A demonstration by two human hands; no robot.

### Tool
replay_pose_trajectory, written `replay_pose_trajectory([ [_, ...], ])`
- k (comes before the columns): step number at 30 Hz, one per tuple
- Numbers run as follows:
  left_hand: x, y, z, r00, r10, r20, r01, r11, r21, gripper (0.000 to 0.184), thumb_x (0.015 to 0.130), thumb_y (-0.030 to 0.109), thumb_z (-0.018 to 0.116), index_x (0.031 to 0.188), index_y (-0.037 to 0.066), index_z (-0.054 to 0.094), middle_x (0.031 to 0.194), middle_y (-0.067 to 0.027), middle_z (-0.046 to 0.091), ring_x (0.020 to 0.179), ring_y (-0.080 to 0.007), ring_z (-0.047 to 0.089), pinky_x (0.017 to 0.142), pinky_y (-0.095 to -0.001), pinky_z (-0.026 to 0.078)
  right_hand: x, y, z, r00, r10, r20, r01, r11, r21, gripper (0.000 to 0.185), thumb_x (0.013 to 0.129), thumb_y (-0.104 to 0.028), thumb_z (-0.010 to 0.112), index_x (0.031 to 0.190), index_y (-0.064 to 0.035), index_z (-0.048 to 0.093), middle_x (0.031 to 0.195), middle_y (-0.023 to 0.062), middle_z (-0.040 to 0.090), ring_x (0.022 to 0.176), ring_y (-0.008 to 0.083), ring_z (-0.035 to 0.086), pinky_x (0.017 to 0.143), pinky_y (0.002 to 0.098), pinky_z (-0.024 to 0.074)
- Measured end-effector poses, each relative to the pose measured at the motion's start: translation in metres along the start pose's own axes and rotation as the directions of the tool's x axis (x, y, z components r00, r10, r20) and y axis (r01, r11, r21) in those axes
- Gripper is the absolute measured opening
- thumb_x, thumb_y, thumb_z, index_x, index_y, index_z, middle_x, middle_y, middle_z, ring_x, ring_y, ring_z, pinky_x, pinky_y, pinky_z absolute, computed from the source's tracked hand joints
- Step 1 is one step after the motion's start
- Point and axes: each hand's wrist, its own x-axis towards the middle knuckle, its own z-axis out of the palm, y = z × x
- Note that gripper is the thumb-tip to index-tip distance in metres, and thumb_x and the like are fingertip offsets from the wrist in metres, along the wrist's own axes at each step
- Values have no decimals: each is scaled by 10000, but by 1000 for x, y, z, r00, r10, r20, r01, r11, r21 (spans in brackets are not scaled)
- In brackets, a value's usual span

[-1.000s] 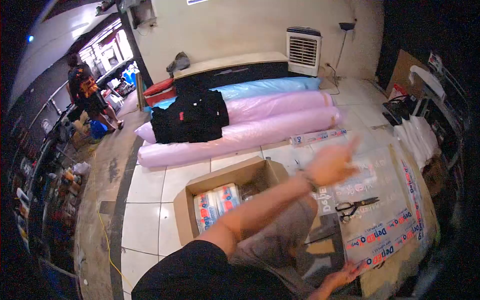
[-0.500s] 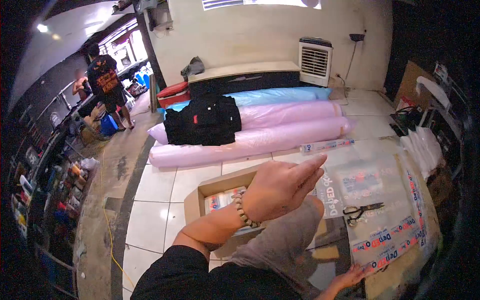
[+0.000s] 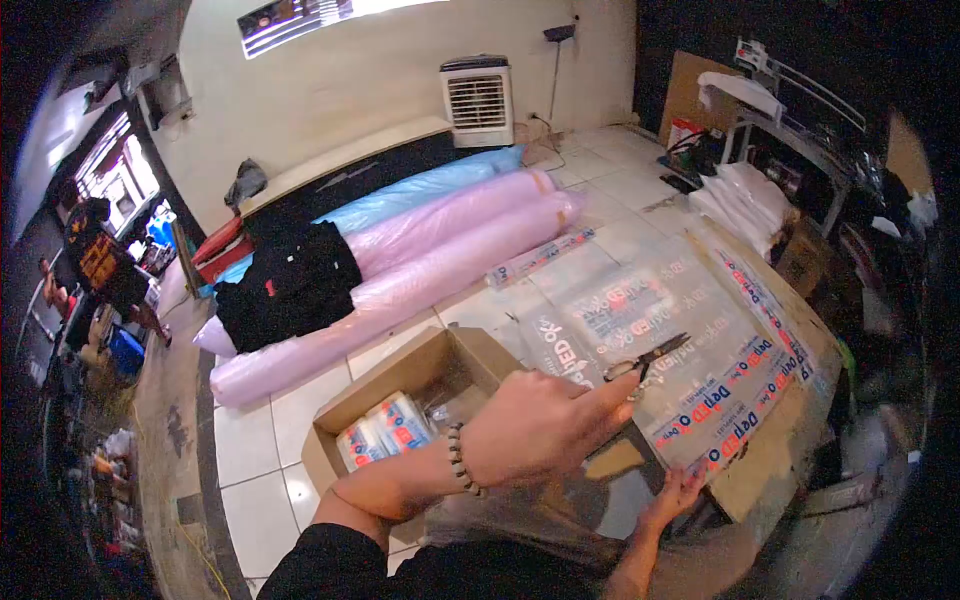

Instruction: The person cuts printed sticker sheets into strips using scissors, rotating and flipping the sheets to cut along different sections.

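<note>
Plastic sheet (image 3: 700, 385): clear, red-and-blue lettering repeating along the board (image 3: 745, 492)'s near edge, white lettering toward its left edge. Board tan. Scissors (image 3: 660, 354) dark. Box (image 3: 385, 375) brown; packs (image 3: 392, 428) inside white, red-and-blue print. Rolls (image 3: 430, 295) pink; shirt (image 3: 300, 290) black, red mark

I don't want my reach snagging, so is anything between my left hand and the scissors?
Nothing visible: your left hand is right at the handle end of the scissors, whose blades point away over the printed plastic sheet. Whether your fingers touch them is unclear.
</note>
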Motion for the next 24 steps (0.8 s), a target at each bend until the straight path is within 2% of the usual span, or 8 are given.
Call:
replay_pose_trajectory([
  [4,1,-4,-2,1000,-22,-6,22,998,-62,314,922,283,601,1152,69,608,546,-112,575,467,-304,592,439,-420,461,-8,-15,2,993,116,18,-117,992,45,555,933,-13,547,1456,-60,370,1460,125,395,1210,225,488,987,341,422],
  [9,2,-13,-19,1000,5,-21,-5,1000,-11,327,927,258,595,1189,64,617,574,-110,598,453,-299,572,442,-402,451,-3,-1,7,999,-22,-35,22,1000,6,559,931,-18,563,1454,-51,370,1420,121,447,1200,218,499,996,329,416],
  [12,-5,-23,-37,957,-204,-205,163,966,-199,299,929,222,582,1170,59,652,593,-125,606,476,-266,579,469,-368,452,-5,-5,2,1000,24,-10,-24,1000,5,589,914,-1,578,1460,-52,363,1398,114,473,1189,216,506,1000,326,411],
  [14,-4,-3,-67,854,-494,-165,421,841,-340,277,926,197,575,1136,51,683,614,-135,616,506,-223,598,500,-337,459,-5,-2,0,999,37,-20,-37,999,12,607,901,14,585,1462,-49,362,1392,111,480,1184,211,508,1000,321,407],
  [18,5,-31,-17,977,-206,-60,191,962,-193,261,911,205,608,1088,31,689,578,-119,600,497,-182,603,507,-325,459,-7,-9,11,998,22,-59,-23,1000,-11,612,879,46,588,1451,-29,382,1384,112,488,1174,192,510,994,310,403],
  [21,21,-52,34,961,-252,110,274,911,-307,258,897,177,636,1075,-2,690,617,-100,616,481,-180,547,506,-305,436,-12,-20,17,995,-24,-92,15,995,-101,590,871,56,587,1430,-2,409,1376,110,496,1181,170,496,1006,296,386],
  [22,37,-51,42,883,-348,314,415,892,-178,260,901,172,628,1088,-1,679,676,-121,648,565,-183,604,551,-325,475,-14,-23,16,994,-49,-102,37,993,-116,585,876,39,599,1428,3,410,1364,105,505,1154,161,503,989,291,394],
  [24,45,-80,102,888,-250,387,351,911,-216,266,857,195,659,1040,3,676,703,-157,648,629,-265,634,596,-368,498,-15,-28,19,992,-67,-106,53,991,-127,579,883,5,619,1425,6,415,1307,89,534,1079,143,519,943,279,414],
])
